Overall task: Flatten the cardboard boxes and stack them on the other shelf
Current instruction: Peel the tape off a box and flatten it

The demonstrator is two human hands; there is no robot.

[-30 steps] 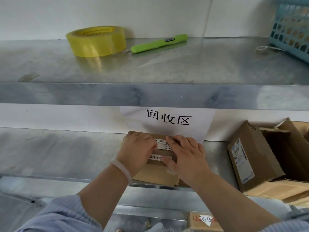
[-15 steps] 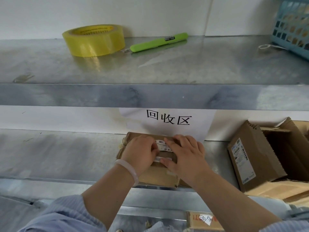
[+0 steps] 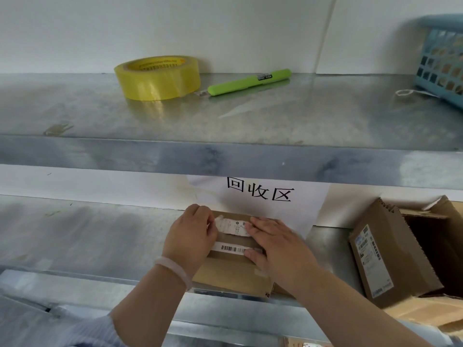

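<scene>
box (image 3: pixel 233 274), left hand (image 3: pixel 190 241) gripping its edge, right hand (image 3: pixel 280 249) spread on top, open carton (image 3: pixel 390 254) beside

Upper shelf (image 3: pixel 300 126) bears tape (image 3: pixel 157 77) and pen (image 3: pixel 250 81); lower shelf (image 3: pixel 87 236), boxes (image 3: pixel 233 274)

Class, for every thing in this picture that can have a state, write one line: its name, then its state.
small box, lying flat on the lower shelf, pressed from above
left hand, fingers curled, resting on the small box
right hand, fingers straight, pressing the small box
large box, open, not flattened
tape roll, lying flat on the upper shelf
</scene>
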